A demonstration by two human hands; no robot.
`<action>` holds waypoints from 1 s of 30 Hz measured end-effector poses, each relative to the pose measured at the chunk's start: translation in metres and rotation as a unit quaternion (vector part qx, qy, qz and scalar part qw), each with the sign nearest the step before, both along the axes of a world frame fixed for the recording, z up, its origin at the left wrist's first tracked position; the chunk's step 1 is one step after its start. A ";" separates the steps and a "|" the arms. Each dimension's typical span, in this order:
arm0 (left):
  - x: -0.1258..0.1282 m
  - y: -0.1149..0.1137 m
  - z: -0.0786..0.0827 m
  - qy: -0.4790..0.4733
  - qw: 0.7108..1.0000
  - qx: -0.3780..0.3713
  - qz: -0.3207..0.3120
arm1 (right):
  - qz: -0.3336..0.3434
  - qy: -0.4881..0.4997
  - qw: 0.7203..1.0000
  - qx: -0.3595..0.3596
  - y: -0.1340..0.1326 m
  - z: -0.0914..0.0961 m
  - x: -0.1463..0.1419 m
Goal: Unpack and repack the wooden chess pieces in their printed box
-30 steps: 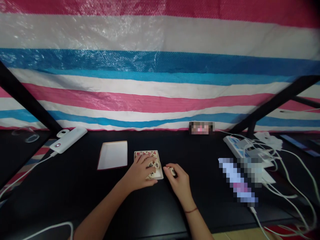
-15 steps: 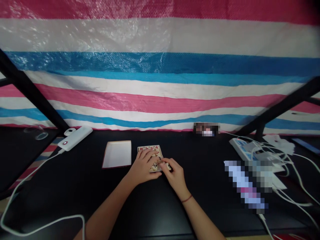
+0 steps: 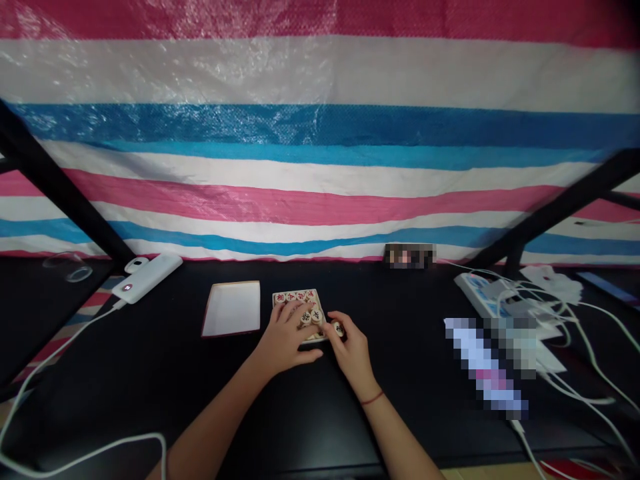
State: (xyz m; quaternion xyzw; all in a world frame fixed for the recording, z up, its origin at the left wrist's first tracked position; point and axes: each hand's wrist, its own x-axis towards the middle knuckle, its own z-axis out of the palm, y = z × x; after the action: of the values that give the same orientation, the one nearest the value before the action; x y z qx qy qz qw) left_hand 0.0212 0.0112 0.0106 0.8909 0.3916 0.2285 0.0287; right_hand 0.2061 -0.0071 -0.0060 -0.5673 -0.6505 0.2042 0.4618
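Note:
A small white box (image 3: 321,301) of round Chinese chess pieces stands on the black table, with a row of red-lettered pieces (image 3: 295,296) along its far side. My left hand (image 3: 285,333) lies over the box with fingers spread, resting on the pieces and hiding part of them. Black-lettered pieces (image 3: 311,316) show between its fingers. Just outside the box's right edge, my right hand (image 3: 353,348) has its thumb and fingers curled round one Chinese chess piece (image 3: 339,328). The box lid (image 3: 233,309) lies left of the box, its white inside facing up.
A white power bank (image 3: 147,277) with a cable lies at the left. To the right are a power strip (image 3: 473,293) with tangled white cables and a blurred-out phone-like object (image 3: 483,367). Behind the table (image 3: 150,373) hangs a striped plastic sheet (image 3: 320,160).
My right hand has drawn slightly away from the box, and the piece in it shows more clearly. My left fingers have shifted a little, uncovering black-lettered pieces. The view has moved slightly.

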 end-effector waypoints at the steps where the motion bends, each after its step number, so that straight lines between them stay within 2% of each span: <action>1: 0.000 0.000 0.000 0.002 1.000 0.000 -0.001 | -0.011 0.004 1.000 0.004 -0.001 -0.001 -0.001; 3: 0.001 -0.001 0.000 -0.003 1.000 -0.005 0.003 | -0.017 0.009 1.000 0.014 -0.002 -0.002 -0.003; 9: -0.007 -0.001 0.006 -0.032 0.999 -0.034 0.027 | 0.037 -0.007 0.999 0.029 -0.002 -0.001 -0.010; 14: -0.013 0.000 0.007 -0.039 0.998 -0.052 0.028 | 0.044 -0.029 0.998 0.040 0.001 0.003 -0.009; 22: -0.011 -0.001 0.004 -0.030 0.998 -0.039 0.029 | 0.084 -0.016 0.996 0.028 0.000 0.002 -0.006; 30: -0.013 0.002 -0.008 -0.008 0.999 -0.022 0.032 | 0.098 0.002 0.995 0.007 -0.006 0.004 -0.001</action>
State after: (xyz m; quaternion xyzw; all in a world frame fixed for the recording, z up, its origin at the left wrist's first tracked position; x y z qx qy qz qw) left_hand 0.0087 0.0130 0.0021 0.8750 0.4245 0.2284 0.0439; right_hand 0.2046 -0.0129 -0.0017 -0.4967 -0.7037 0.2450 0.4450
